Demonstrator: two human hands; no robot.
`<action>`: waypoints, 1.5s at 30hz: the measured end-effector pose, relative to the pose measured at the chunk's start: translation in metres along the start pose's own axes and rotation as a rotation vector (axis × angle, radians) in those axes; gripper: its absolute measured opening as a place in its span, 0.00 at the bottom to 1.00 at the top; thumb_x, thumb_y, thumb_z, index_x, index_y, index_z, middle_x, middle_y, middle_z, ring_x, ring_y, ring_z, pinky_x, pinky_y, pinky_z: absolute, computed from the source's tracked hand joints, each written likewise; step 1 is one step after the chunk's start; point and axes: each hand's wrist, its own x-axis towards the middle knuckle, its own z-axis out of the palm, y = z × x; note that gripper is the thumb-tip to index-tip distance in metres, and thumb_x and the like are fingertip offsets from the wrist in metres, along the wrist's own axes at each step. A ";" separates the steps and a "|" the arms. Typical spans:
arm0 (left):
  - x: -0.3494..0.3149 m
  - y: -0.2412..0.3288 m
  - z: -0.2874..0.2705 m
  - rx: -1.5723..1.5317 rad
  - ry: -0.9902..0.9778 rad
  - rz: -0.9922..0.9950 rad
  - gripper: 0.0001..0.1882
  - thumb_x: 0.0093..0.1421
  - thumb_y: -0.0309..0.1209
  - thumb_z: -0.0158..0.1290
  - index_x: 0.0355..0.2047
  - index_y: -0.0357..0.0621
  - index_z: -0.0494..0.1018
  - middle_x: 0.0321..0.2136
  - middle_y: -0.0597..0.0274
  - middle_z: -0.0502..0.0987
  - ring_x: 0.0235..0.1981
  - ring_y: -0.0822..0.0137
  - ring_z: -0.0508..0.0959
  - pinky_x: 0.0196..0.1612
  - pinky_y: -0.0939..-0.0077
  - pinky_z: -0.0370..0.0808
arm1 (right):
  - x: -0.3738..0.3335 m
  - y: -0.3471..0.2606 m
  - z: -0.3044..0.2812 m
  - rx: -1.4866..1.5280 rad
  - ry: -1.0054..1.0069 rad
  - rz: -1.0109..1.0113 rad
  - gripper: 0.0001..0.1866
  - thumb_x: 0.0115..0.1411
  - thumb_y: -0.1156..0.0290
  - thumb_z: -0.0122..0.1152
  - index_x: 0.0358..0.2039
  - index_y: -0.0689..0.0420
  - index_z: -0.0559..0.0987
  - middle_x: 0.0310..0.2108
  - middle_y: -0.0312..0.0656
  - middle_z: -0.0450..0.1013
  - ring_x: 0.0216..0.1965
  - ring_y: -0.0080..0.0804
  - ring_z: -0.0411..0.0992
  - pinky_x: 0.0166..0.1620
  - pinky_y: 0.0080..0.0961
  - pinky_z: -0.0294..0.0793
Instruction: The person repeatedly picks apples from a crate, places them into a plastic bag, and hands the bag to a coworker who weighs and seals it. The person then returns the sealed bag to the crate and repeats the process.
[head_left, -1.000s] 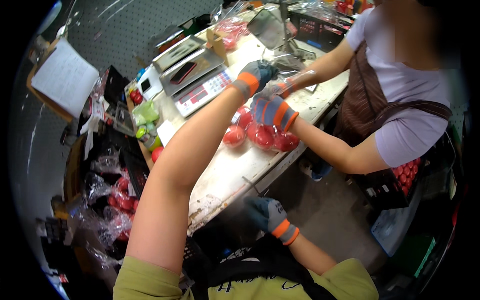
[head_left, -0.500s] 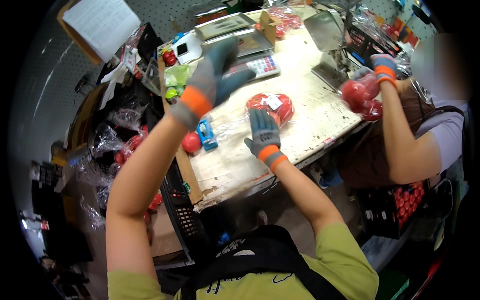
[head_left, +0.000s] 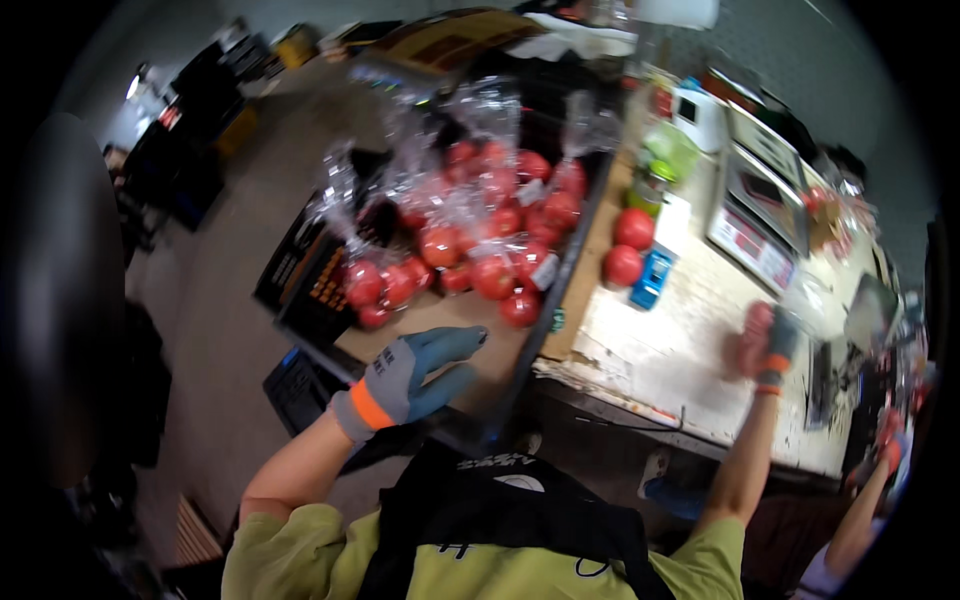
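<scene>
At the white table, right hand clutches bagged red fruit, left hand splayed.

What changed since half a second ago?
View swung left. Left hand moved left, from near the scale to over the crate of bagged red fruit, open. Right hand remains at a bag of red fruit; blur hides its grip. Scale and blue item stayed on the table.
</scene>
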 end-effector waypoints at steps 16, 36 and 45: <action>0.061 0.037 -0.134 -0.029 0.536 0.574 0.33 0.47 0.43 0.61 0.47 0.30 0.66 0.46 0.40 0.69 0.43 0.48 0.74 0.45 0.63 0.72 | 0.015 -0.529 -0.208 0.589 -0.296 -1.036 0.21 0.64 0.66 0.43 0.54 0.61 0.68 0.53 0.48 0.68 0.53 0.40 0.68 0.55 0.34 0.64; -0.055 -0.260 -0.354 -0.074 0.552 -0.589 0.17 0.55 0.41 0.54 0.35 0.37 0.76 0.27 0.62 0.77 0.28 0.71 0.74 0.33 0.74 0.72 | -0.068 -0.829 -0.009 0.586 -0.668 -1.008 0.21 0.50 0.65 0.60 0.44 0.62 0.72 0.34 0.45 0.72 0.34 0.28 0.69 0.42 0.27 0.68; -0.022 -0.409 -0.290 -0.388 0.608 -0.653 0.16 0.55 0.38 0.55 0.38 0.38 0.75 0.30 0.59 0.76 0.29 0.69 0.72 0.33 0.71 0.71 | -0.220 -0.648 -0.004 0.563 -1.219 -0.189 0.17 0.52 0.67 0.63 0.41 0.60 0.75 0.36 0.51 0.76 0.35 0.47 0.76 0.37 0.32 0.74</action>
